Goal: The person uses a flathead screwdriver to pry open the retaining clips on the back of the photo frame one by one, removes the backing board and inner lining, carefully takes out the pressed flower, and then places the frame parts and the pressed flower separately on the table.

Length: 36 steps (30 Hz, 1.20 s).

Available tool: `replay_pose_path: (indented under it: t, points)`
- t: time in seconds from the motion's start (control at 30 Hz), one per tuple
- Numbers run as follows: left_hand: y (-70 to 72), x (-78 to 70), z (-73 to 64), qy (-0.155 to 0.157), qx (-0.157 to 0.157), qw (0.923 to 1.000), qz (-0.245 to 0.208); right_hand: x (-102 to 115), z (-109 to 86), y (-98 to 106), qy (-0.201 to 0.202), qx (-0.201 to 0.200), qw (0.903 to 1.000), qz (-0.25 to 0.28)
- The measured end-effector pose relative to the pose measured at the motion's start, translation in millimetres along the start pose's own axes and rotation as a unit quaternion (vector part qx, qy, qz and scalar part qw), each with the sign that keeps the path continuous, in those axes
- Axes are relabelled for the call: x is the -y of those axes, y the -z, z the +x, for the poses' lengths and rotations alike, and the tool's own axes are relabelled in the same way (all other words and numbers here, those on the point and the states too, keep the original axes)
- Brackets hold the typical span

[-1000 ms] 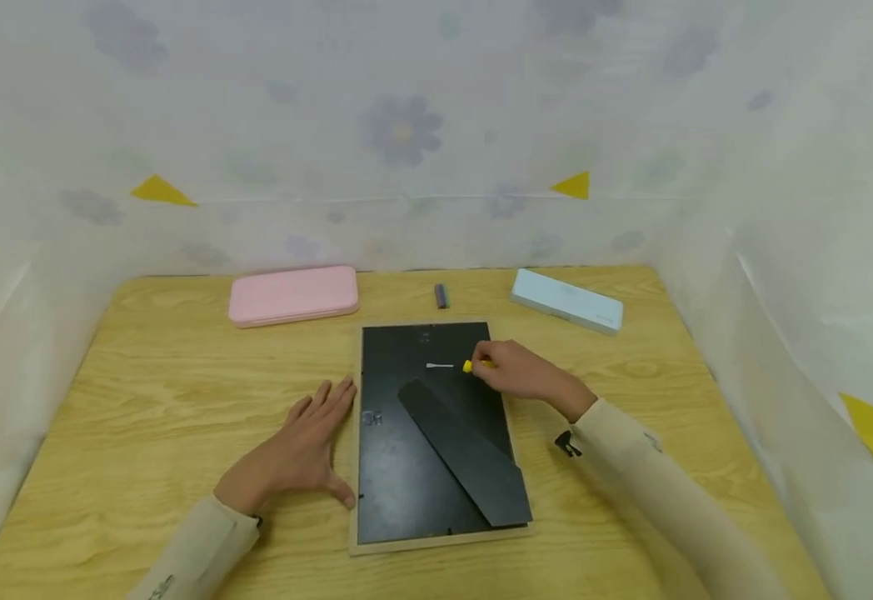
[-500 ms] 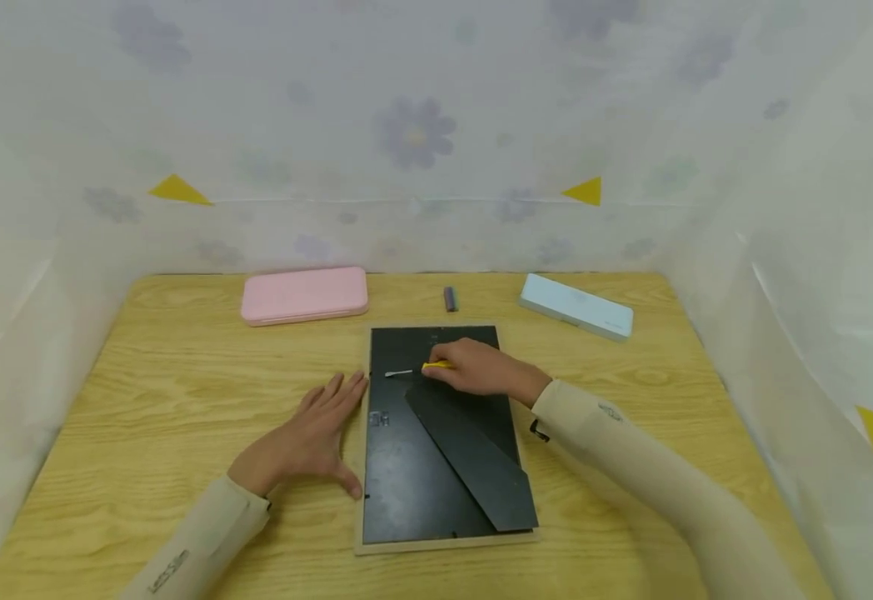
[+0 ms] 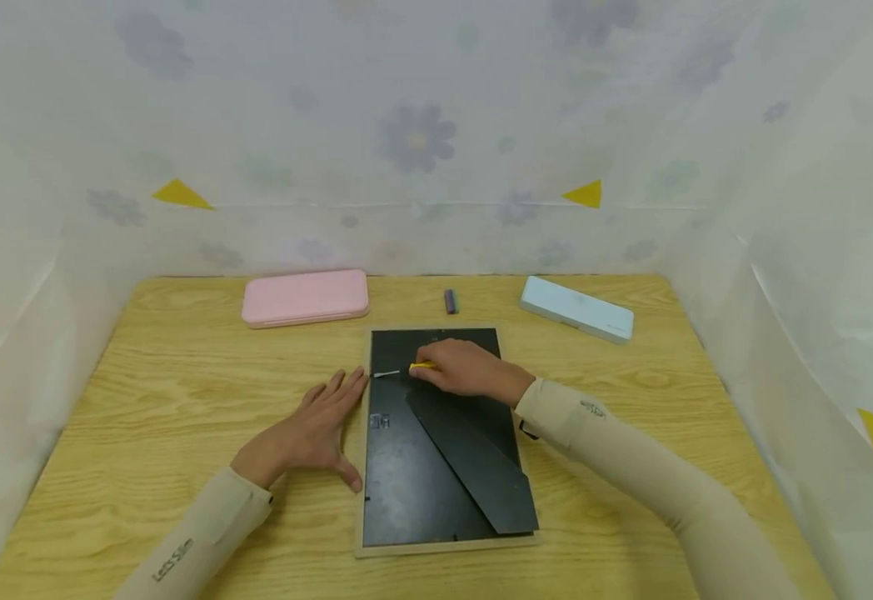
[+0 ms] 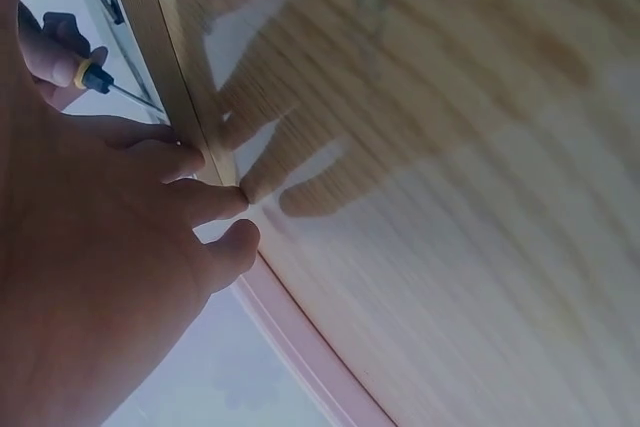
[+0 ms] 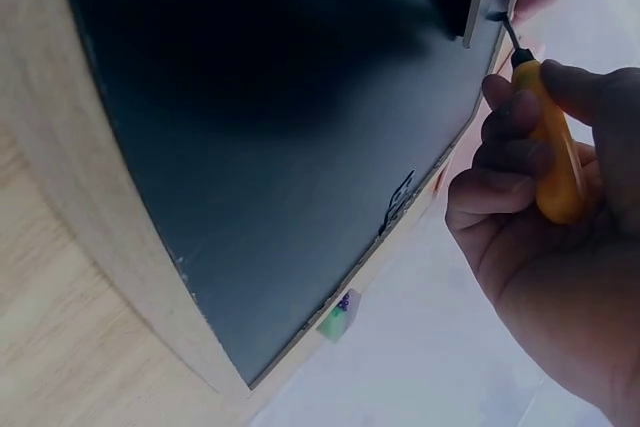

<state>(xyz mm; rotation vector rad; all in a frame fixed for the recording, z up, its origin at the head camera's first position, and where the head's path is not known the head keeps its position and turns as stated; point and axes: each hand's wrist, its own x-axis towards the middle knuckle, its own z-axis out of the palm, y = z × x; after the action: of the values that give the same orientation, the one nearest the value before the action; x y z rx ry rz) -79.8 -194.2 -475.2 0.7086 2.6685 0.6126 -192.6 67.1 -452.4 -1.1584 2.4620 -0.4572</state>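
A picture frame [image 3: 406, 492] lies face down on the table, its black backing and stand leg [image 3: 474, 471] showing. My right hand [image 3: 457, 367] grips a screwdriver [image 5: 560, 162] by its yellow handle, over the upper part of the backing. The metal tip reaches the frame's left inner edge, near a small dark tab. On the left, my left hand [image 3: 309, 435] is spread, its fingertips and thumb resting against the wooden rim. In the left wrist view, those fingers [image 4: 215, 202] touch the outer side of the rim, and the screwdriver shaft [image 4: 135, 99] points toward them.
Behind the frame, a pink case [image 3: 305, 298] lies at the back left and a pale blue case [image 3: 577, 308] at the back right. A small dark cylindrical piece [image 3: 450, 301] lies between them. Flower-printed sheeting [image 3: 417, 137] encloses the table's back and sides.
My right hand has carried the screwdriver leftward across the backing, bringing its tip to the left edge. My left hand has stayed at the rim. The head view has shifted slightly.
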Motion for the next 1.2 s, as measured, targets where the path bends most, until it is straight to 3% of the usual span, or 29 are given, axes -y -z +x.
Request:
replay_pose_path:
  t: [0.73, 1.2]
  points:
    - [1.5, -0.3, 0.4, 0.007, 0.018, 0.9998, 0.002, -5, 12.4, -5, 0.021, 0.004, 0.9998, 0.006]
    - [0.7, -2.3, 1.1, 0.001, 0.013, 0.9999, 0.000, 20, 25.5, 18, 0.033, 0.013, 0.9986, -0.039]
